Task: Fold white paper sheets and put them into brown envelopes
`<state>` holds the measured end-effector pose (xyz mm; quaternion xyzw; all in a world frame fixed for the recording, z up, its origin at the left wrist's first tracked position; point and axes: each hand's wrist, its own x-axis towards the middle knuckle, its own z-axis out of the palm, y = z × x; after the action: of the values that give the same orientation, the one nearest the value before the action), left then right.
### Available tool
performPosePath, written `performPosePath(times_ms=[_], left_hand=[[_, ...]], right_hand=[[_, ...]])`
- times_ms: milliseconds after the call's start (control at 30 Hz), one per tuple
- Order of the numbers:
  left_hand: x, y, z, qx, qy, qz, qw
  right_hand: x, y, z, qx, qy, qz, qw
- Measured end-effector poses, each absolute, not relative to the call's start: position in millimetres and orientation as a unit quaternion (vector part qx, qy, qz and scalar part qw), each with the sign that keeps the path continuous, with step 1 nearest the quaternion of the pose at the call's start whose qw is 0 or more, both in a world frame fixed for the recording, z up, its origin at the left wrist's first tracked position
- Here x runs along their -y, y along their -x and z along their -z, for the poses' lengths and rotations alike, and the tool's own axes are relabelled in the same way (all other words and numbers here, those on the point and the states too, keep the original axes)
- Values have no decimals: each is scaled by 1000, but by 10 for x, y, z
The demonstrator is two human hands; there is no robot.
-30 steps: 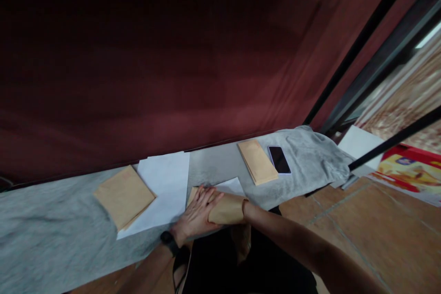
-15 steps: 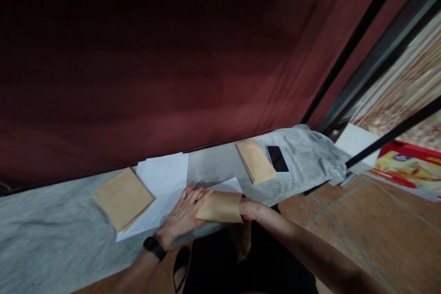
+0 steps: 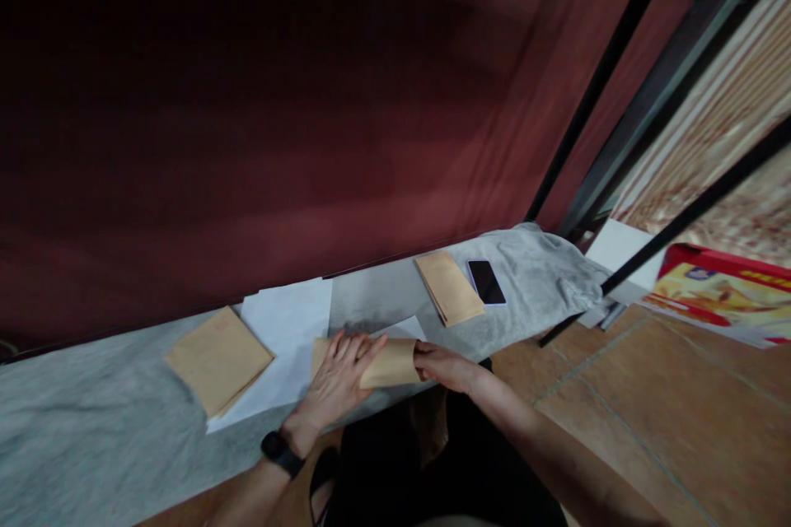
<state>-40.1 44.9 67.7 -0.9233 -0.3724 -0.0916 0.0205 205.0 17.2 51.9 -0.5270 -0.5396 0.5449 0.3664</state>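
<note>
1. While the left hand (image 3: 337, 375) is lying spread on the brown envelope (image 3: 394, 366), near centre, the right hand (image 3: 448, 367) is hiding its fingertips inside the right end; whether they are gripping anything, I cannot tell.
2. Just beyond, a partly covered white sheet (image 3: 406, 327) is showing.
3. Far right, a phone (image 3: 487, 282) is lying beside tan envelopes (image 3: 449, 288).

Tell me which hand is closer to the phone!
Right. The right hand is partly inside the brown envelope, nearer the person than the smartphone and left of it; the left hand lies on the envelope, farther left.
</note>
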Motion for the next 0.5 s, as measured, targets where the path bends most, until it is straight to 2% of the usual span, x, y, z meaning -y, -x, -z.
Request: performPosePath(times_ms=[67, 233, 333, 500], left_hand=[[-461, 493, -692, 395, 913, 96, 37], [-477, 711, -657, 461, 879, 112, 50], [-452, 803, -610, 476, 870, 111, 65], [-407, 902, -480, 488, 865, 95, 68]], right_hand=[[-217, -2206, -494, 575, 520, -534, 338], [-380, -2369, -389, 575, 677, -351, 296], [-409, -2220, -299, 568, 721, -292, 268], [-418, -1895, -212, 590, 775, -166, 153]])
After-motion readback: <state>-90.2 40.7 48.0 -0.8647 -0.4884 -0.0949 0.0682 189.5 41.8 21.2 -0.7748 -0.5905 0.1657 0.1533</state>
